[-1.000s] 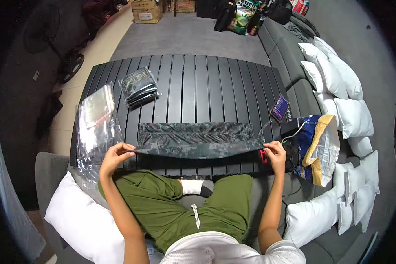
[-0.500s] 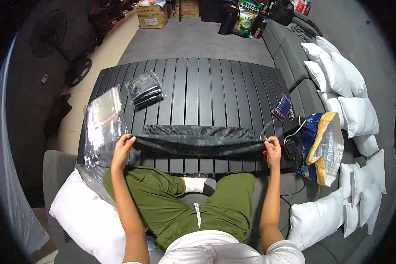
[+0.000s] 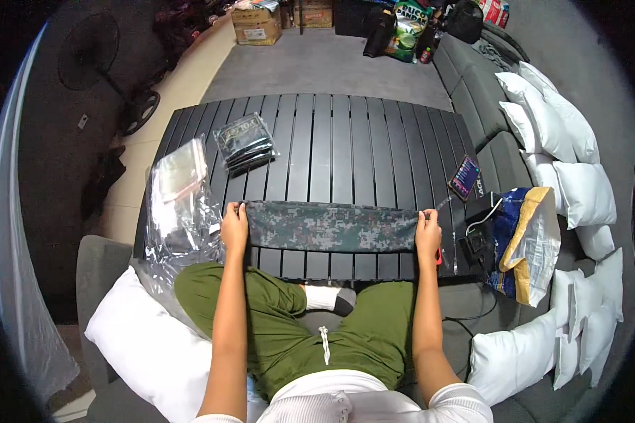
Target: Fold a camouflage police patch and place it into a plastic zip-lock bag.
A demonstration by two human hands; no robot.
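A long folded strip of camouflage cloth (image 3: 331, 227) in dark green, brown and grey stretches from side to side across the near part of the black slatted table (image 3: 321, 151). My left hand (image 3: 234, 225) pinches its left end at the upper corner, fingers closed. At the opposite end, my right hand (image 3: 427, 229) grips the upper right corner between thumb and fingers. A small red object (image 3: 439, 256), mostly hidden, shows beside my right wrist. Left of my left hand lie clear plastic bags (image 3: 180, 204) in a loose pile.
A stack of dark items in clear packaging (image 3: 245, 143) sits farther back on the table. A phone (image 3: 464, 176), a black boxy device with cables (image 3: 478, 245) and a blue-and-yellow sack (image 3: 525, 243) stand at right. White pillows (image 3: 584, 192) line the grey sofa (image 3: 504, 158).
My hands have moved closer together. The cloth's dark near flap no longer shows separately; the strip now presents one even camouflage face. The whole view has shifted slightly.
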